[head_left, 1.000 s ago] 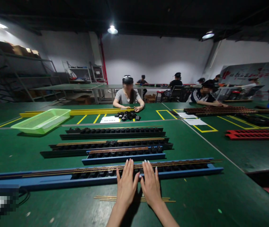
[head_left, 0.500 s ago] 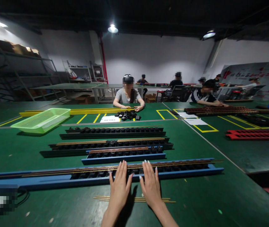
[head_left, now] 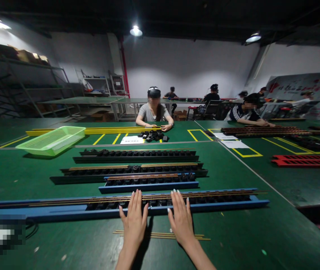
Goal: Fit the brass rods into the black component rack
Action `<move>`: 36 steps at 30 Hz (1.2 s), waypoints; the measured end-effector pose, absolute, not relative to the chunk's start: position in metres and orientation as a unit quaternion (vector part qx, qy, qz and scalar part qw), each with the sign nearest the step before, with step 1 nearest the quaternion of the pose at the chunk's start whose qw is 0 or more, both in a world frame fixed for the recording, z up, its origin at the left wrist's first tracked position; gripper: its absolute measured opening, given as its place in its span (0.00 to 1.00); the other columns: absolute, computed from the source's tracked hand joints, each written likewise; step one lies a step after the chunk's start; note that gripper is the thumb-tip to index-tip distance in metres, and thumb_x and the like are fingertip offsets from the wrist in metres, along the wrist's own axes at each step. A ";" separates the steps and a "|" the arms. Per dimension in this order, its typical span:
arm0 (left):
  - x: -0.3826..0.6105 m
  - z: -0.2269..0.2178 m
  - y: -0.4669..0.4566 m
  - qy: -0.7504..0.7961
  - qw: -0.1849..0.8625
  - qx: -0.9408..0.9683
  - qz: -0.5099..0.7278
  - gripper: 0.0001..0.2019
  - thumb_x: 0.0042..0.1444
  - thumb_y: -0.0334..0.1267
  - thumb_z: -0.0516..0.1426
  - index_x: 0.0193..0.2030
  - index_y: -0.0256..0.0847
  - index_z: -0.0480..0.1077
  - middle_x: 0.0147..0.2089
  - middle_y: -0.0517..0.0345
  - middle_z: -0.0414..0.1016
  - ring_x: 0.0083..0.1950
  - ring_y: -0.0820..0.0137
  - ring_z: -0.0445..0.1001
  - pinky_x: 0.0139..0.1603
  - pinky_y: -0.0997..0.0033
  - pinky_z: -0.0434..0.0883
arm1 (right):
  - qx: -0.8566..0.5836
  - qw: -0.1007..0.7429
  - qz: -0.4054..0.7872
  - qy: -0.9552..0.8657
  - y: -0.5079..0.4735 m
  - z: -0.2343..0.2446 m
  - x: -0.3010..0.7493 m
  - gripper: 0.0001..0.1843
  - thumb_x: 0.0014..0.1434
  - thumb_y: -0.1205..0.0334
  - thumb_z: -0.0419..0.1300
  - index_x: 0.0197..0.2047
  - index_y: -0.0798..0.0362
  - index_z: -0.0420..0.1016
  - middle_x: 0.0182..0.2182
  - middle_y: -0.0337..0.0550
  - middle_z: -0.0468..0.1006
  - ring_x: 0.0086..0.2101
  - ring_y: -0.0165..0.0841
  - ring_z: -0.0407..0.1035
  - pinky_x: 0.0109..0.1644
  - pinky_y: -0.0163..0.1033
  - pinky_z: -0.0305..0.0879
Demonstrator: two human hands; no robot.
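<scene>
My left hand and my right hand lie flat, fingers stretched out, on the near long blue rail. Black clips and thin brass rods run along that rail, and my fingertips rest on the rods. Neither hand holds anything. A few loose brass rods lie on the green table just under my wrists. Behind the near rail are a shorter blue rail and two dark rails, all filled with black clips.
A light green plastic basket stands at the far left beside a yellow rail. A person sits opposite with a pile of black clips and a paper sheet. Red rails lie at the right. Other people work farther back.
My left hand has slid to the left along the near blue rail, widening the gap between my hands. My right hand has stayed nearly where it was.
</scene>
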State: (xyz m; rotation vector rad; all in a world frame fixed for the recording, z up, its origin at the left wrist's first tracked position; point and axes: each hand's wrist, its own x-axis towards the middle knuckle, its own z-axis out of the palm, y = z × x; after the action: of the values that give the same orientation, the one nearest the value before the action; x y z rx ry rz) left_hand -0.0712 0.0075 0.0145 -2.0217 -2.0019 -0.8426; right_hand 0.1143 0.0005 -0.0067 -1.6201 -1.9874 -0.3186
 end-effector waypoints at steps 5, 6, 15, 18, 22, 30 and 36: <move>-0.069 0.013 0.007 -0.675 0.096 -0.673 -0.287 0.26 0.66 0.41 0.42 0.70 0.48 0.41 0.68 0.49 0.58 0.67 0.62 0.58 0.67 0.37 0.41 | -0.608 0.274 -0.120 -0.736 0.000 -0.007 0.113 0.34 0.66 0.61 0.44 0.71 0.52 0.34 0.66 0.44 0.55 0.66 0.36 0.46 0.67 0.52 0.42; -0.068 0.013 0.007 -0.676 0.098 -0.671 -0.289 0.26 0.66 0.41 0.42 0.70 0.48 0.41 0.68 0.49 0.58 0.67 0.63 0.58 0.67 0.37 0.41 | -0.609 0.275 -0.119 -0.734 0.000 -0.007 0.113 0.34 0.66 0.61 0.44 0.71 0.52 0.34 0.66 0.44 0.55 0.66 0.37 0.46 0.67 0.52 0.42; -0.077 0.019 0.012 -0.668 0.090 -0.687 -0.273 0.24 0.66 0.43 0.41 0.68 0.48 0.48 0.66 0.51 0.62 0.65 0.63 0.61 0.67 0.38 0.39 | -0.613 0.273 -0.121 -0.732 0.000 -0.007 0.111 0.34 0.66 0.61 0.44 0.71 0.52 0.34 0.66 0.44 0.55 0.66 0.37 0.46 0.67 0.52 0.41; -0.084 0.026 0.013 -0.681 0.100 -0.676 -0.263 0.24 0.66 0.43 0.40 0.69 0.45 0.47 0.67 0.50 0.60 0.67 0.63 0.59 0.67 0.39 0.38 | -0.608 0.274 -0.122 -0.735 0.001 -0.008 0.112 0.34 0.66 0.61 0.44 0.71 0.52 0.33 0.66 0.44 0.55 0.66 0.37 0.46 0.67 0.52 0.41; -0.096 0.024 0.011 -0.707 0.123 -0.648 -0.254 0.25 0.66 0.42 0.39 0.70 0.45 0.41 0.69 0.50 0.55 0.69 0.62 0.54 0.67 0.37 0.34 | -0.606 0.285 -0.122 -0.733 0.001 -0.010 0.113 0.34 0.66 0.61 0.43 0.71 0.51 0.33 0.66 0.45 0.56 0.65 0.38 0.48 0.67 0.52 0.43; -0.105 0.015 0.011 -0.702 0.095 -0.656 -0.262 0.25 0.66 0.44 0.40 0.69 0.48 0.45 0.68 0.52 0.57 0.68 0.62 0.56 0.67 0.38 0.38 | -0.607 0.286 -0.114 -0.733 0.001 -0.011 0.113 0.34 0.67 0.60 0.42 0.71 0.51 0.32 0.66 0.46 0.56 0.65 0.39 0.49 0.67 0.54 0.44; -0.119 0.022 0.014 -0.730 0.075 -0.616 -0.286 0.24 0.67 0.40 0.38 0.69 0.48 0.45 0.67 0.49 0.59 0.67 0.61 0.57 0.65 0.34 0.34 | -0.609 0.285 -0.116 -0.731 0.001 -0.012 0.114 0.34 0.67 0.60 0.42 0.71 0.51 0.31 0.66 0.46 0.56 0.65 0.38 0.49 0.67 0.53 0.45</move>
State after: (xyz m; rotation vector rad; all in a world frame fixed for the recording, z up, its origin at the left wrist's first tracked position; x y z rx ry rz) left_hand -0.1190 0.0137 0.0217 -1.8488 -2.1892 -0.8588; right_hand 0.1136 0.0015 -0.0119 -1.6291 -1.9551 -0.3108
